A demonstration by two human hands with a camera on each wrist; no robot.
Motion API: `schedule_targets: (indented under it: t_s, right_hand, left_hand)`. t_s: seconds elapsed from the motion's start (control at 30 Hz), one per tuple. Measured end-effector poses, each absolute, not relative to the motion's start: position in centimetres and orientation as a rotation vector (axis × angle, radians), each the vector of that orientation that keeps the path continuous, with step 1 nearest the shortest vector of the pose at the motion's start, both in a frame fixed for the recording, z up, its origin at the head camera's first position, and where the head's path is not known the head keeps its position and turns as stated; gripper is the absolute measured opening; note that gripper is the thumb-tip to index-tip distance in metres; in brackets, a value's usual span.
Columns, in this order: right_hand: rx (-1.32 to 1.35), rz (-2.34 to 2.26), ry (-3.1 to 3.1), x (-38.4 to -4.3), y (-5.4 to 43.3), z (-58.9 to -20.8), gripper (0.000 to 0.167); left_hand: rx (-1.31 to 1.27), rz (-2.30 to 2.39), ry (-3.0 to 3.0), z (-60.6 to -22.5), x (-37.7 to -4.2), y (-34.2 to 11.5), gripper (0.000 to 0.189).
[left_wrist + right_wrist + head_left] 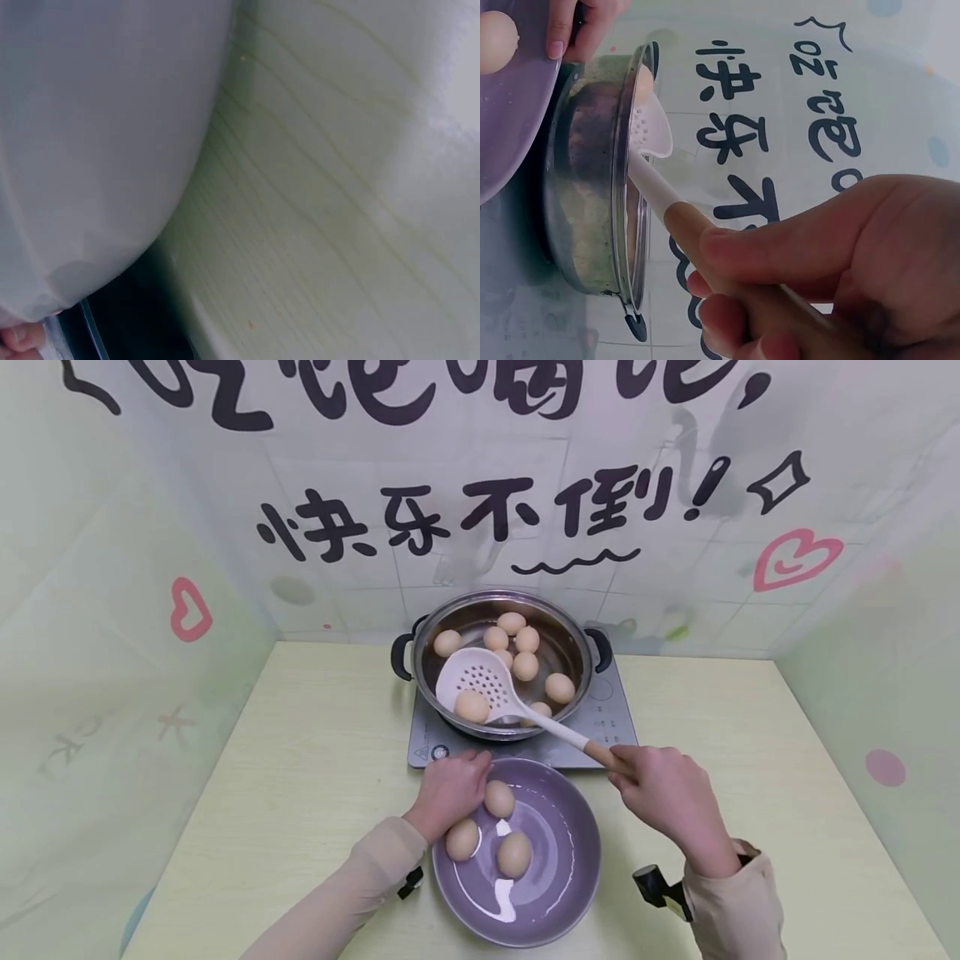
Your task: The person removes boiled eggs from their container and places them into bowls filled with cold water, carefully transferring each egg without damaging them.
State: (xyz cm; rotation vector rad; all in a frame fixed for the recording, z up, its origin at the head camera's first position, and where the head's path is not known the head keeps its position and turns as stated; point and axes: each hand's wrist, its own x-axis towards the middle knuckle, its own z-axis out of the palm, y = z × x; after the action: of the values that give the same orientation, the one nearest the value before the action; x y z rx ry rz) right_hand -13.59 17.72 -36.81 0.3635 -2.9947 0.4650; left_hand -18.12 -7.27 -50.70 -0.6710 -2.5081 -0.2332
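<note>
My right hand (671,793) grips the wooden handle of a white slotted spoon (491,677). A brown egg (472,706) rests in the spoon's perforated scoop, which is over the near left part of a steel pot (585,180). My left hand (453,785) holds the far left rim of a purple bowl (558,877). The bowl contains three eggs, one of them in the middle (514,855). Its pale underside (105,120) fills the left of the left wrist view, with fingertips (22,336) at the lower corner. Several more eggs (526,666) lie in the pot.
The pot stands on a flat induction cooker (607,718) at the back of a pale wood table (300,760). Black handles (401,656) stick out from its sides. Printed sheets with lettering and hearts (798,558) wall in the back and both sides.
</note>
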Motion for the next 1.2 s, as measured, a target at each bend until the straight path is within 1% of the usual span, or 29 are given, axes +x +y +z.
schedule_targets:
  t_s: [0.13,0.33,0.4,0.47,0.53,0.63,0.8,0.97,1.07,1.2]
  right_hand:
    - [0.369,0.534,-3.075,-13.7,18.3,-36.6,0.007]
    - [0.348,0.567,-3.112,-13.0,19.2,-35.9,0.021]
    - [0.34,0.562,-3.111,-12.6,19.5,-35.5,0.019]
    - [0.339,0.535,-3.102,-12.1,19.9,-35.2,0.012]
    - [0.341,0.513,-3.091,-11.5,20.4,-34.9,0.007]
    - [0.336,0.476,-3.085,-10.5,21.3,-34.5,0.009]
    - [0.277,0.482,-3.112,-8.6,23.2,-34.2,0.018]
    - [0.207,0.509,-3.147,-6.5,25.2,-34.7,0.027]
    - [0.195,0.51,-3.156,-5.5,26.3,-35.2,0.031]
    - [0.271,0.535,-3.114,-4.2,27.7,-36.3,0.031]
  left_hand:
    - [-0.676,-0.236,-2.514,-50.9,-18.1,-7.2,0.015]
    - [-0.68,-0.226,-2.532,-51.1,-18.2,-7.2,0.014]
    - [-0.679,-0.221,-2.536,-51.1,-18.2,-7.1,0.014]
    - [-0.677,-0.214,-2.533,-51.0,-18.2,-7.2,0.014]
    - [-0.673,-0.207,-2.523,-51.0,-18.2,-7.2,0.014]
    - [-0.667,-0.204,-2.503,-51.1,-18.2,-7.2,0.015]
    - [-0.676,-0.183,-2.483,-51.2,-18.3,-7.3,0.013]
    - [-0.681,-0.158,-2.504,-51.0,-18.4,-7.3,0.006]
    - [-0.675,-0.177,-2.531,-50.9,-18.4,-7.3,0.008]
    - [-0.682,-0.207,-2.551,-50.8,-18.4,-7.4,0.013]
